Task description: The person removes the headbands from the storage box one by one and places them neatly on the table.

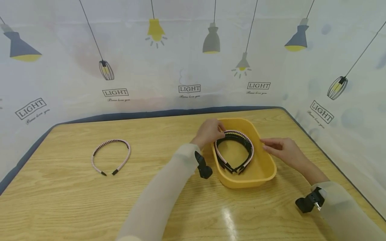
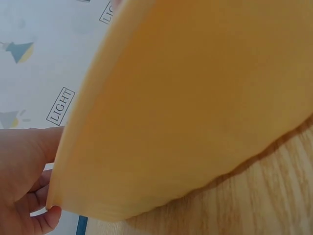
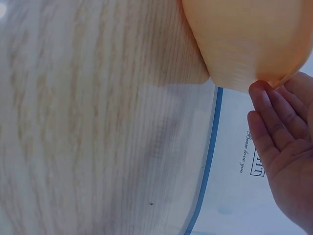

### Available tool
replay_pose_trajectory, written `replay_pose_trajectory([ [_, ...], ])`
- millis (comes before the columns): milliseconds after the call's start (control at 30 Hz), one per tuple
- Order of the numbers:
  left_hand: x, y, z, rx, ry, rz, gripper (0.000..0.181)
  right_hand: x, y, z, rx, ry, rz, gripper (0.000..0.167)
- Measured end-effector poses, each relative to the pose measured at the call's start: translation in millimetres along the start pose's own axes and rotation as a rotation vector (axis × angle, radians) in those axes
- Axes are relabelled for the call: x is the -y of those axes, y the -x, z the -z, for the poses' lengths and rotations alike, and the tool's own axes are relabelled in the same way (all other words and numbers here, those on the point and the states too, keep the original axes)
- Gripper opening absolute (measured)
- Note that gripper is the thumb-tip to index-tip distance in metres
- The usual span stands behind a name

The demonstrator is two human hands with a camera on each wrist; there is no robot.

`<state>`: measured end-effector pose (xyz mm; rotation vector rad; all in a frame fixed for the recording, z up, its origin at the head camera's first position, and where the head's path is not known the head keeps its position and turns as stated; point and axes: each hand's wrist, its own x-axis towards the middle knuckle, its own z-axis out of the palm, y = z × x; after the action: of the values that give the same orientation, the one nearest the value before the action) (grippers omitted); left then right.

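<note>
A yellow bin (image 1: 241, 183) is seen right of centre in the head view, resting on a wood-grained counter (image 1: 60, 201) and held by both hands of a person in pale sleeves. Its left rim is gripped by the left hand (image 1: 210, 132), with fingers and thumb lapped over the edge; whether a headband is also touched by those fingertips cannot be told. The right rim is pinched by the right hand (image 1: 286, 152), its fingers laid nearly straight along the outer wall. Inside the bin, at least two headbands are nested together, a pink one (image 1: 252, 149) and a black one (image 1: 248, 143), their tips pointed toward the bottom of the frame. A lone pink headband (image 1: 111, 141) is left lying on the counter at centre left, well apart from the bin and untouched. The step in hand is judged to be the steadying or placing of the bin while headbands are gathered. For the next move, the rim would probably need to be released by the left hand, so that the lone headband can be reached and lifted in.
</note>
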<state>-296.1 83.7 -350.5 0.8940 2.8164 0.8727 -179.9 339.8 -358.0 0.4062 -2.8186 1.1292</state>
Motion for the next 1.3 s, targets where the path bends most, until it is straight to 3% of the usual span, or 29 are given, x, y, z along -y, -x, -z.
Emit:
replay_pose_trajectory([
  [300, 0.2, -0.7, 2.2, -0.028, 0.045, 0.015, 0.018, -1.2, 0.5, -0.1, -0.002, -0.005, 0.001, 0.037],
  [800, -0.7, 0.0, 5.6, -0.017, 0.171, 0.043, 0.015, -2.7, 1.4, -0.8, -0.005, 0.005, 0.009, 0.037],
  [1300, -6.1, 1.7, 9.5, -0.087, 0.211, 0.086, 0.014, -1.0, -0.3, -0.7, -0.009, 0.004, 0.000, 0.037],
])
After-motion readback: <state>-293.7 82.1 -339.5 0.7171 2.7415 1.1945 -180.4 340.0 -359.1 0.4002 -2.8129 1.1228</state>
